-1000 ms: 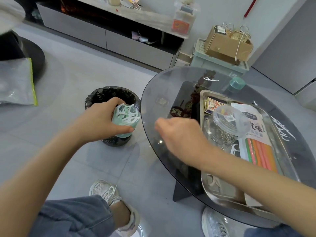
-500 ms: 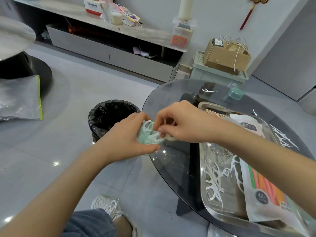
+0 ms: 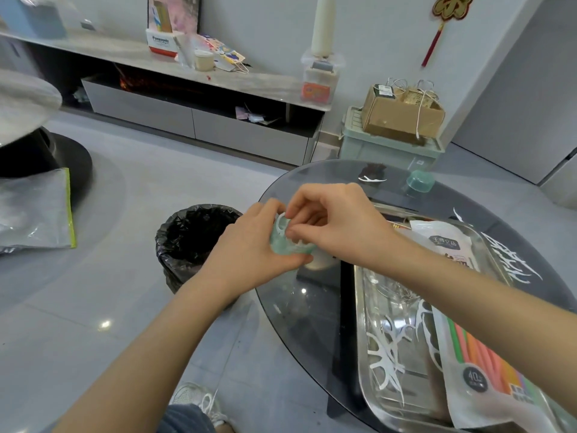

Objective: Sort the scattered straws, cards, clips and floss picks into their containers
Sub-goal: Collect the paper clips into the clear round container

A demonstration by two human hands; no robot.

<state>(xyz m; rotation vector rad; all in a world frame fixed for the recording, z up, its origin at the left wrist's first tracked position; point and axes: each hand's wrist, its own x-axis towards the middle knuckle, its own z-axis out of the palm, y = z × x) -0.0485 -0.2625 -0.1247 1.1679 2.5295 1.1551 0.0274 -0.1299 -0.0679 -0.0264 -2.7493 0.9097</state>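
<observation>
My left hand (image 3: 253, 248) grips a small mint-green container (image 3: 282, 242) stuffed with white floss picks, over the left edge of the round glass table (image 3: 299, 307). My right hand (image 3: 334, 226) pinches floss picks at the container's mouth. Several more white floss picks (image 3: 387, 354) lie in the steel tray (image 3: 365, 379). A bag of coloured straws (image 3: 480, 364) rests in the tray's right part. Loose floss picks (image 3: 371, 179) lie on the far glass, and several more (image 3: 512, 260) near its right edge. The container's green lid (image 3: 420, 181) sits at the table's far side.
A bin lined with a black bag (image 3: 190, 239) stands on the floor left of the table. A clear jar with clips (image 3: 396, 292) lies in the tray, partly behind my right forearm. A zip bag (image 3: 34, 210) lies on the floor at far left.
My right hand came from the table to the container's mouth with floss picks. My left hand carried the container right, from over the bin to the table's edge. The view tilted up.
</observation>
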